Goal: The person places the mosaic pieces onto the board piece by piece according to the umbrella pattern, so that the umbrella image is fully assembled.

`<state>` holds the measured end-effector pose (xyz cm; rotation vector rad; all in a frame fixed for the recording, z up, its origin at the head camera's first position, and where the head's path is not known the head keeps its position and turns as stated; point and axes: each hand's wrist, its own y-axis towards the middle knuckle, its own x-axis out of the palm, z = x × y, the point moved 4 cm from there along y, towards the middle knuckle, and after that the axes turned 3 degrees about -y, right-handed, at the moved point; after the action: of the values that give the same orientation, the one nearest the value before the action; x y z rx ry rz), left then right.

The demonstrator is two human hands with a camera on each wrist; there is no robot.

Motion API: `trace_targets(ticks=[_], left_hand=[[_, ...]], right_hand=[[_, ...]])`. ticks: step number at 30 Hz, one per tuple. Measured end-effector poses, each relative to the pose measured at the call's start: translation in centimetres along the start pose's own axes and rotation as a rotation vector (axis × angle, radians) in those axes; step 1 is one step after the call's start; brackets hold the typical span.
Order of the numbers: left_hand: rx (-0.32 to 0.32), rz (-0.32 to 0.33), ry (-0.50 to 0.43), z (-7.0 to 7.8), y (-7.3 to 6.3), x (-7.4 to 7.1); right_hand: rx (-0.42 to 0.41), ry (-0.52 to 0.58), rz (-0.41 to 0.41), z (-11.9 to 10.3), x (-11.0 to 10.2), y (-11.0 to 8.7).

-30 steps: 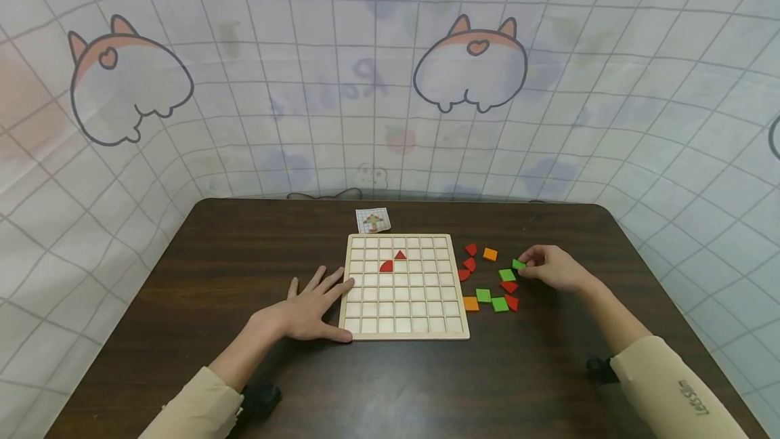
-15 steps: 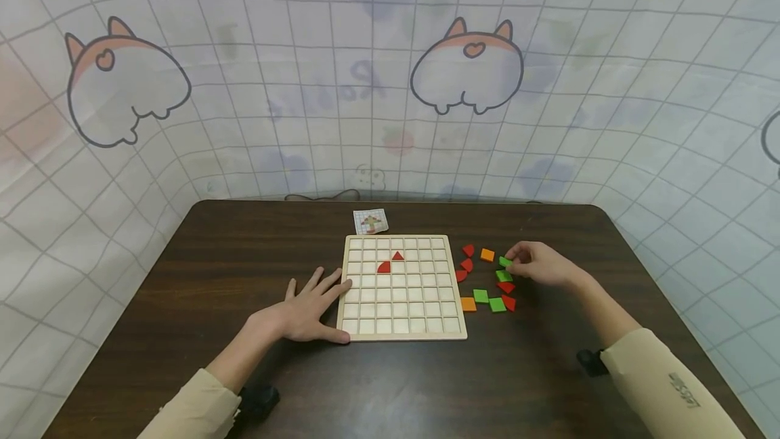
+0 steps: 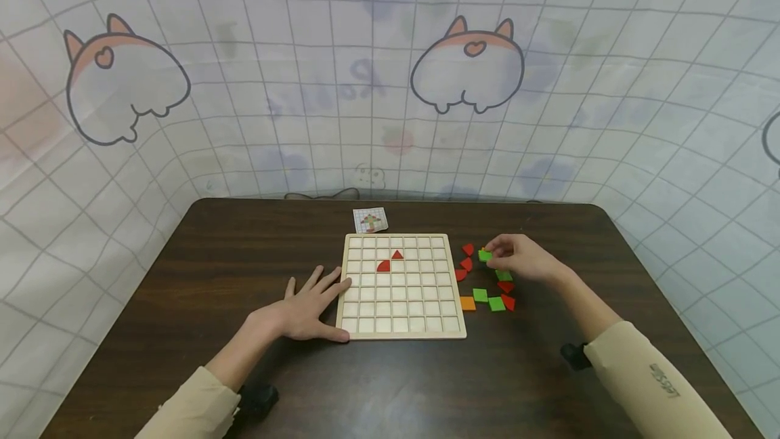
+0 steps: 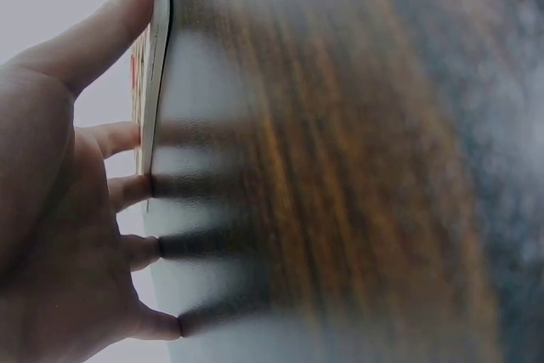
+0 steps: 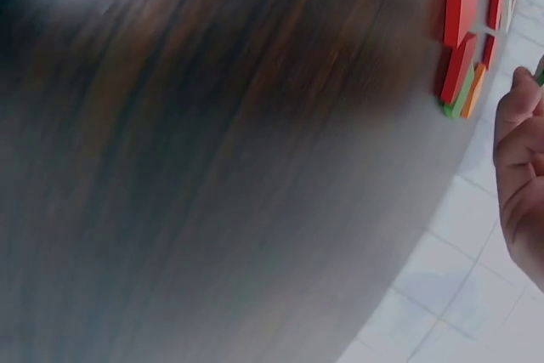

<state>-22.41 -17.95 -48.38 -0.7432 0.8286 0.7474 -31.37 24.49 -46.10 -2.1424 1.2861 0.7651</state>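
My left hand (image 3: pixel 305 309) lies with fingers spread at the left edge of a wooden grid board (image 3: pixel 402 336), thumb and fingertips on its rim. Set in the board's cells are a red triangle (image 3: pixel 397 255) and a red quarter-round piece (image 3: pixel 384 266). To the right of the board, my right hand (image 3: pixel 523 259) pinches a green square tile (image 3: pixel 485 256) between thumb and fingertips, raised over the loose pieces. In the head view that tile overlaps an orange square lying behind it. The right wrist view shows the curled fingers (image 5: pixel 518 125) at its right edge, with a sliver of green at the tips.
Loose pieces lie right of the board: an orange square (image 3: pixel 467 303), several green squares (image 3: pixel 496 303) and several red pieces (image 3: pixel 468 249). A small printed card (image 3: pixel 370 220) with a coloured grid picture lies behind the board. A patterned cloth (image 3: pixel 305 87) stands around the dark table (image 3: pixel 256 236).
My right hand has moved left toward the board, carrying the green square tile from beyond the loose pieces to over the orange square. The left hand stays in place.
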Motion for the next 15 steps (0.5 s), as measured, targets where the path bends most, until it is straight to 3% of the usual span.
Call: trace_targets(ticks=[9, 15], left_hand=[[0.006, -0.002, 0.0, -0.1, 0.1, 0.0], [0.007, -0.003, 0.005, -0.2, 0.0, 0.0]], right_hand=[[-0.06, 0.039, -0.02, -1.4, 1.4, 1.3], [-0.057, 0.087, -0.028, -2.4, 2.4, 2.2]])
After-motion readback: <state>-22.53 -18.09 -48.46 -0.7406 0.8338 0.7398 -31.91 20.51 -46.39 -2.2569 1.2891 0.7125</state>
